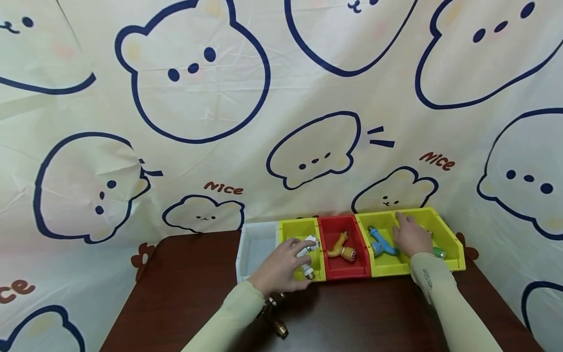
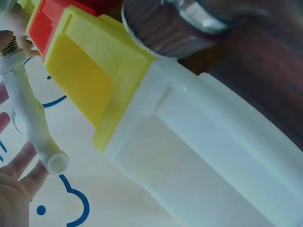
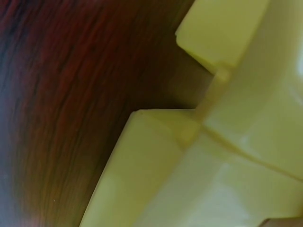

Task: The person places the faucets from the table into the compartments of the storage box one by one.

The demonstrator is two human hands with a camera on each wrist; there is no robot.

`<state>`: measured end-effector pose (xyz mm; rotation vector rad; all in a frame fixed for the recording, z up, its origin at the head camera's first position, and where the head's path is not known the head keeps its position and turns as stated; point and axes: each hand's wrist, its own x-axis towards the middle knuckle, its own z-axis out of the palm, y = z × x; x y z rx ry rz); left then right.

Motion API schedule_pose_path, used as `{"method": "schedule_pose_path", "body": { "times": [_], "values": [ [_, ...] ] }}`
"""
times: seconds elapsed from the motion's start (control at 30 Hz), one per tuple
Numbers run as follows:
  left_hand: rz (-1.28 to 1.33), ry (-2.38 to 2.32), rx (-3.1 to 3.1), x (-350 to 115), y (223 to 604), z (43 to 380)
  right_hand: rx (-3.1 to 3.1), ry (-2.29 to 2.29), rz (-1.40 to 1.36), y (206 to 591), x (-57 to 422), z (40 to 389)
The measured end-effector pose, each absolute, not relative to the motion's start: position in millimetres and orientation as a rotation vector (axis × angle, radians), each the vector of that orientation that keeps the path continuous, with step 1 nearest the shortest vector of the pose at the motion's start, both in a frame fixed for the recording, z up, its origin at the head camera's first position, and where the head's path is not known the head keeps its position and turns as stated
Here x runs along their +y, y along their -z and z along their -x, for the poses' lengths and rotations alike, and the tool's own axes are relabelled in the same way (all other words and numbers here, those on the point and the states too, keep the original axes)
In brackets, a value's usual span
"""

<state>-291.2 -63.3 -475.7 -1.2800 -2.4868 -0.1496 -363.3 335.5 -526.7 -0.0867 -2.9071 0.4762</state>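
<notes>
Fitting [image 2: 32, 116], white, tubular, brass-threaded, pinched in left hand [image 1: 283, 266] over small yellow plastic bin [image 1: 299, 227], may drop if grip slips; right hand [image 1: 412, 238] in wide yellow plastic bin [image 1: 390, 270], finger state indiscernible

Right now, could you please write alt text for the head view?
A person's left hand holds a white fitting over a small yellow bin, while the right hand is in the yellow section at the far right, beside a blue fitting. Between the hands, a red bin holds an orange-yellow fitting.
</notes>
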Motion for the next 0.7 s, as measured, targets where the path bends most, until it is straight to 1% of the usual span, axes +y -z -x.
{"method": "schedule_pose_path", "body": {
  "times": [0.43,0.7],
  "values": [
    [1.246,0.212,-2.515,-64,484,320,-2.894,-0.462,0.074,527,335,361],
    [1.254,0.235,-2.572,-64,486,332,-2.899,-0.454,0.077,526,336,363]
  ]
}}
